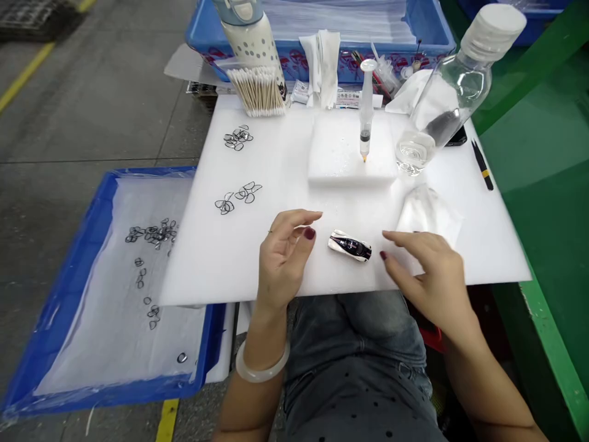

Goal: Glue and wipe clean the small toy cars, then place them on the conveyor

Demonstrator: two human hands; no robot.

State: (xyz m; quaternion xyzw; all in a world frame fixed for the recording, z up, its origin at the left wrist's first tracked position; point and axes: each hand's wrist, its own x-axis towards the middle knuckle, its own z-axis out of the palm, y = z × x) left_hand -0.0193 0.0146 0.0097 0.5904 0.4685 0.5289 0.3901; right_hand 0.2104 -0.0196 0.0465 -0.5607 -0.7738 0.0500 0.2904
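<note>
A small white and black toy car [350, 245] lies on the white foam board [285, 153], near its front edge. My left hand [285, 258] hovers just left of the car, thumb and fingers apart, holding nothing. On the other side my right hand [426, 270] is also open, its thumb and forefinger pointing at the car without touching it. Behind the car, a syringe [366, 113] with a little dark liquid stands tip down in a white foam block [352, 153]. A white cloth [430, 215] lies crumpled just beyond my right hand.
Thin black rings [238, 138] lie in small piles at left; more are in the blue tray [78, 294] below. Cotton swabs [260, 92], a dotted bottle [253, 43] and a blue bin [317, 58] stand behind. A clear bottle [453, 98] and tweezers [481, 166] are at right.
</note>
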